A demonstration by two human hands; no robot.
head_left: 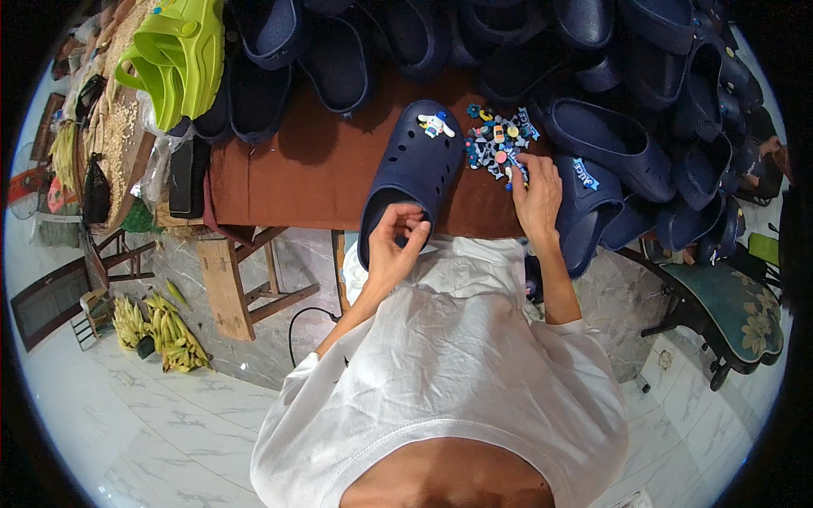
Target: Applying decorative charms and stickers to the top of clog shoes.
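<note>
A navy foam clog (417,157) lies on the brown cloth in front of me, its toe pointing away. A white and blue cartoon charm (437,125) sits on its toe among the vent holes. My left hand (398,244) is over the clog's heel opening, fingers curled and thumb close to them; whatever they hold, if anything, is hidden. To the clog's right is a pile of small colourful shoe charms (491,146). My right hand (539,196) reaches into the pile's near edge, fingers stretched and apart, fingertips touching charms.
Many navy clogs (605,140) crowd the back and right of the brown cloth (279,190). One near my right hand bears a blue lettered charm (585,173). A lime-green clog (178,63) is at far left. A wooden stool (227,288) and corn cobs (174,330) are below left.
</note>
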